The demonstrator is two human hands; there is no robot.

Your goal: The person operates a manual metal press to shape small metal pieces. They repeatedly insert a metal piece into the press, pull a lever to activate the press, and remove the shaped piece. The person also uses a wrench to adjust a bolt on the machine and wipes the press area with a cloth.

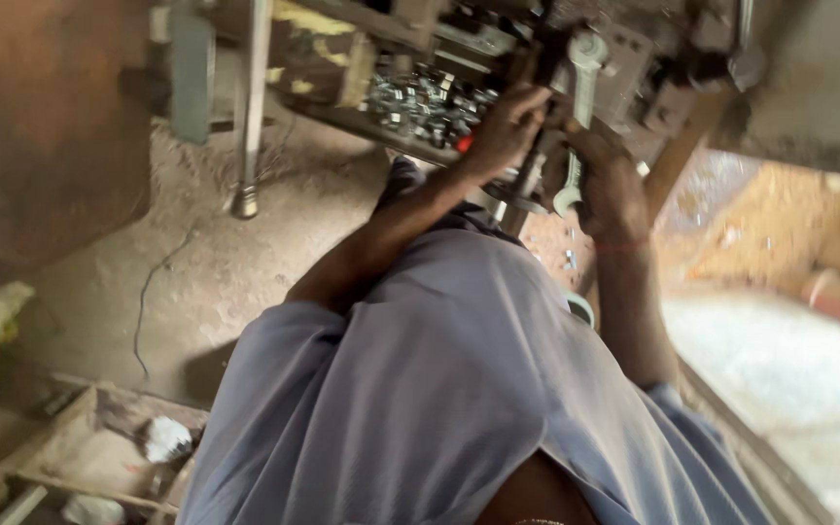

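Note:
My left hand [506, 124] reaches to the edge of a cluttered wooden workbench [678, 160] and is closed around a dark metal part [534, 165] that hangs at the bench edge. My right hand [612, 190], with a red thread at the wrist, grips a silver open-ended spanner [583, 97] held upright just right of the left hand. The spanner's upper jaw sits against dark machine parts [634, 68] on the bench. My grey-blue shirt [439, 389] fills the lower middle of the view. The picture is blurred, so the exact contact point is unclear.
A tray of shiny nuts and bolts [420, 97] lies on the bench left of my hands. A metal rod [250, 107] hangs down at upper left. A dirt floor [226, 262], a wooden crate [80, 447] and a sawdust heap [760, 224] surround me.

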